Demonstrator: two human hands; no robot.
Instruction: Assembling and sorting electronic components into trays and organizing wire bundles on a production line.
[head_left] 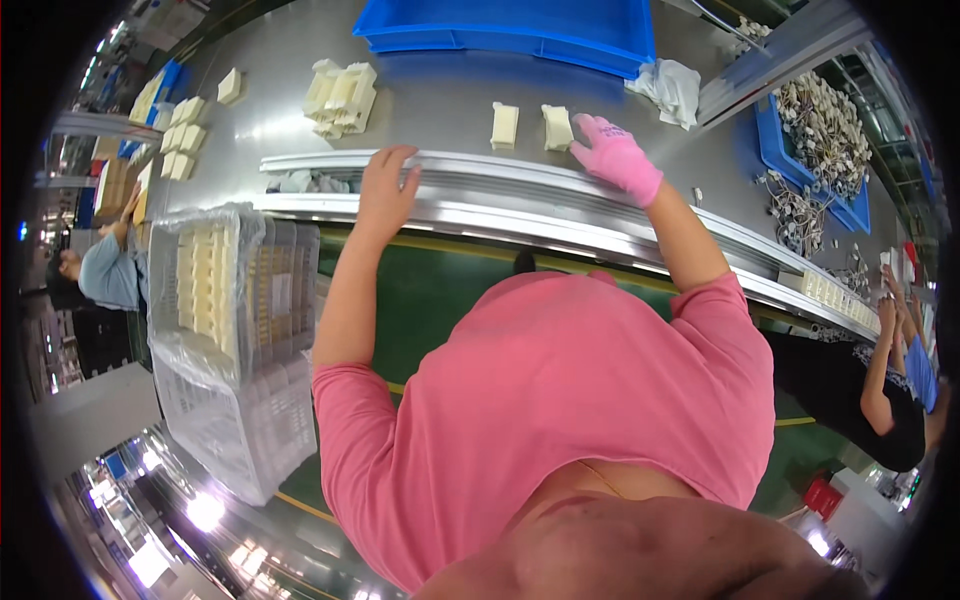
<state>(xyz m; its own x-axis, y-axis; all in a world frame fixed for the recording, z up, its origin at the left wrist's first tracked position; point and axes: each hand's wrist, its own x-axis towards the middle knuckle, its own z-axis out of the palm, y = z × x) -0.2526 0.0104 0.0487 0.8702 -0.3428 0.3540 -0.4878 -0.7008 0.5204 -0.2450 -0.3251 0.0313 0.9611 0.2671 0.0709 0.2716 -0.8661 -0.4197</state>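
Note:
My bare left hand rests at the metal rail along the bench edge, its fingers slightly spread and nothing in them. A pink glove covers my right hand, which reaches over the rail with fingers apart. Its fingertips are beside the right one of two cream plastic pieces; whether they touch it I cannot tell. The other cream piece lies a little to the left. Farther left, near my left hand, stands a cluster of cream plastic parts.
A blue tray lies at the back, with a crumpled white bag beside it. Coiled white cables fill a blue bin at right. Stacked plastic crates stand at left. Other people work on both sides.

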